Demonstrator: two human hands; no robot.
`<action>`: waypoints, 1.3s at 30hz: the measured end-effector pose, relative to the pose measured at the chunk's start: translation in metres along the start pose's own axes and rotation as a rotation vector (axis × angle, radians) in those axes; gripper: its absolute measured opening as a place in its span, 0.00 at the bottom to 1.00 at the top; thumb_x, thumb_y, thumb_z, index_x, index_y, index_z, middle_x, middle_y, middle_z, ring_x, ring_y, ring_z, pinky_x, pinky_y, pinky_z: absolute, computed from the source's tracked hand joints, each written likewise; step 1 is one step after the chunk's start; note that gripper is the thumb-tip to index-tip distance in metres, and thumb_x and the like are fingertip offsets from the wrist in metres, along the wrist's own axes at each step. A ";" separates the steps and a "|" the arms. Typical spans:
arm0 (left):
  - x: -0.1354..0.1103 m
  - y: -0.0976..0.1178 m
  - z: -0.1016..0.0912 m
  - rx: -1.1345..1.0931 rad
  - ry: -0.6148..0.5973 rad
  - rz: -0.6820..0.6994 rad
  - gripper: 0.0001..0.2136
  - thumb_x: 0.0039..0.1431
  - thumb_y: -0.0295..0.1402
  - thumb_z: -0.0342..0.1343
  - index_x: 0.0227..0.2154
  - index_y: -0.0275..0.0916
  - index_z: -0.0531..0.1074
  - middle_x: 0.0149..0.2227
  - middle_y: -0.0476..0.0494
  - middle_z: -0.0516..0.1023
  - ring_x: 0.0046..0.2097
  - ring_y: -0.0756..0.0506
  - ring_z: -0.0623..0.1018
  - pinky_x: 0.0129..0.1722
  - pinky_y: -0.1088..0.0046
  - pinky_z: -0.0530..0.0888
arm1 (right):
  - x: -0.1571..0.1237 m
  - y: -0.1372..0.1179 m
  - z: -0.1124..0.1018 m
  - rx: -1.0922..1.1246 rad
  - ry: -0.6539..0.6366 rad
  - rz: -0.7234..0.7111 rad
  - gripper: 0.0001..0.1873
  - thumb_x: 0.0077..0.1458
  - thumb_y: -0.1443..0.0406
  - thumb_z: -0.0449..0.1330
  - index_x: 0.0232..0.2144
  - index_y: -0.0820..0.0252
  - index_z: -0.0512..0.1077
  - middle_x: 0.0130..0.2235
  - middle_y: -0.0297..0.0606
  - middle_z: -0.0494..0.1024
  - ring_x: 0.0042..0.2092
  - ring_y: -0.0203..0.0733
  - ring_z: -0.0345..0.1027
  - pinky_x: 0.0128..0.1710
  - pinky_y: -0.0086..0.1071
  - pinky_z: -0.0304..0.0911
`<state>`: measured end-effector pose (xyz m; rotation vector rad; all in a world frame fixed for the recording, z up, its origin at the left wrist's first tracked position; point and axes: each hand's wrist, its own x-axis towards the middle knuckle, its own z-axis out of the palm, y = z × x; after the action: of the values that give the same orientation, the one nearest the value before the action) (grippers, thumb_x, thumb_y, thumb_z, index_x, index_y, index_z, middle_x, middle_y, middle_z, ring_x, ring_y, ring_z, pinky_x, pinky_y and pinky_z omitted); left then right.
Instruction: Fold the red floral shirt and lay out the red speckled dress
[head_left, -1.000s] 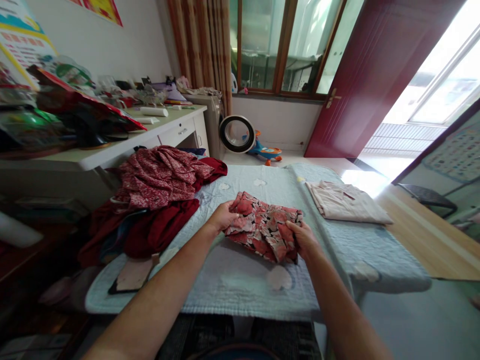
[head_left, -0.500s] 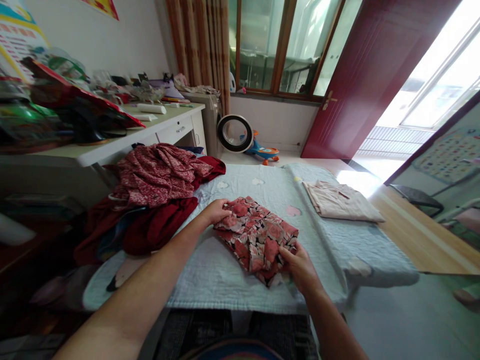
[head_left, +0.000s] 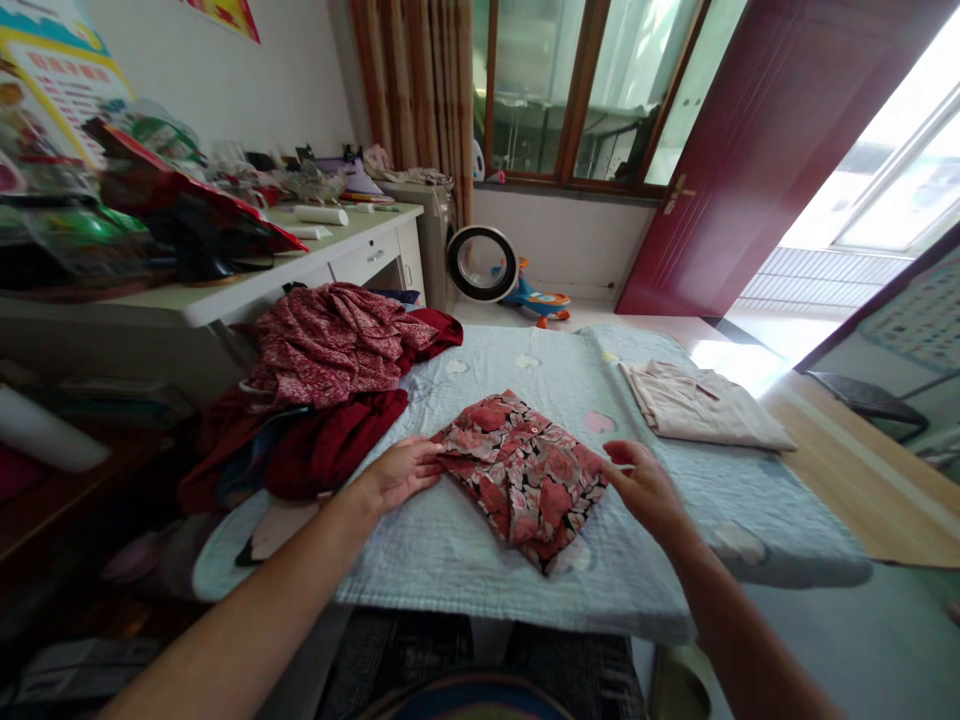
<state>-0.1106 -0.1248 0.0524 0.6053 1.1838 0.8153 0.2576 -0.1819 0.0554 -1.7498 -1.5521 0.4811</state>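
Note:
A folded red floral garment (head_left: 521,475) lies flat on the pale blue quilt (head_left: 465,550) in front of me. My left hand (head_left: 401,470) rests against its left edge, fingers stretched out and touching the cloth. On the other side, my right hand (head_left: 645,485) sits at the garment's right edge, fingers loosely spread with the tips by the fabric. Neither hand grips anything.
A heap of dark red clothes (head_left: 322,390) is piled at the quilt's left. A folded beige garment (head_left: 701,405) lies at the right. A cluttered white desk (head_left: 225,290) stands on the left; a dark red door (head_left: 750,150) and a ride-on toy (head_left: 536,300) are beyond.
Both hands held the floral garment off the quilt, then laid it flat and let go. They now rest open at its left and right edges.

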 end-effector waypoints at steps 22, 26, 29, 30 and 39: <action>-0.042 -0.065 0.077 -0.214 -0.018 -0.096 0.21 0.45 0.25 0.61 0.45 0.38 0.69 0.40 0.39 0.82 0.35 0.44 0.82 0.40 0.66 0.75 | 0.153 -0.098 0.159 -0.624 -0.752 -0.568 0.36 0.46 0.65 0.62 0.59 0.50 0.66 0.58 0.44 0.70 0.59 0.56 0.62 0.57 0.48 0.56; -0.043 -0.072 0.087 -0.214 -0.034 -0.131 0.21 0.46 0.28 0.61 0.46 0.36 0.70 0.39 0.38 0.82 0.35 0.42 0.81 0.40 0.64 0.75 | 0.154 -0.101 0.161 -0.718 -0.776 -0.578 0.31 0.45 0.62 0.63 0.55 0.50 0.71 0.54 0.46 0.72 0.55 0.60 0.62 0.55 0.54 0.54; -0.047 -0.078 0.094 -0.160 -0.078 -0.199 0.20 0.45 0.30 0.61 0.44 0.36 0.72 0.38 0.38 0.82 0.36 0.43 0.81 0.39 0.66 0.73 | 0.156 -0.103 0.157 -0.760 -0.789 -0.585 0.25 0.46 0.61 0.62 0.49 0.51 0.75 0.51 0.46 0.74 0.53 0.60 0.62 0.54 0.54 0.53; -0.049 -0.080 0.096 -0.141 -0.094 -0.217 0.19 0.44 0.30 0.61 0.43 0.35 0.73 0.38 0.37 0.82 0.36 0.43 0.80 0.39 0.66 0.72 | 0.157 -0.103 0.155 -0.767 -0.794 -0.593 0.22 0.47 0.61 0.62 0.47 0.52 0.76 0.51 0.46 0.74 0.54 0.60 0.62 0.55 0.54 0.53; -0.057 -0.090 0.111 -0.072 -0.189 -0.206 0.21 0.41 0.34 0.67 0.42 0.36 0.75 0.43 0.37 0.82 0.42 0.40 0.80 0.44 0.65 0.71 | 0.157 -0.097 0.146 -0.726 -0.794 -0.637 0.18 0.51 0.66 0.57 0.45 0.54 0.76 0.48 0.42 0.78 0.52 0.52 0.67 0.58 0.53 0.47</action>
<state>0.0076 -0.2229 0.0451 0.4813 1.0205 0.6086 0.1205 0.0087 0.0595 -1.4386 -3.0060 0.3027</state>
